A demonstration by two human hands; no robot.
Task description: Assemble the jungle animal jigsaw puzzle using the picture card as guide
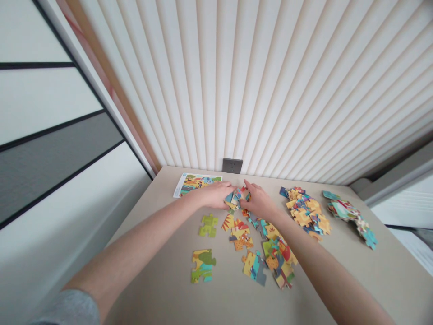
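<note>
While the left hand (216,195) is bent around a small cluster of multicoloured cardboard jigsaw pieces (232,199), its fingers are closed against the cluster's left side; the undersides of the fingers are hidden. Right hand (260,203): index finger and thumb spread well apart, thumb tip at the cluster's right edge, index tip pointing away from the wearer; the remaining fingers cannot be made out. Cluster sits between the hands, over the far part of the smooth beige tabletop (158,266).

Just beyond the left hand, partly covered by it: a white-bordered printed picture card (199,183) showing a colourful animal scene. Its border carries a small blue mark and faint print, too small to read. No brand legible.

Nearer the wearer: a lime-green jigsaw piece (208,225), and below it a yellow, green and turquoise jigsaw section (203,265), lying apart. Right of these, a red, yellow and orange spotted jigsaw group (241,235), then a long mixed-colour jigsaw heap (279,255) beside the right forearm. Beyond that forearm, a mostly yellow-orange jigsaw heap (306,211); farther right, a teal, red and white jigsaw heap (350,216).

Behind the table: cream fluted wall panelling (209,90) with a dark grey rectangular power socket (232,165).
</note>
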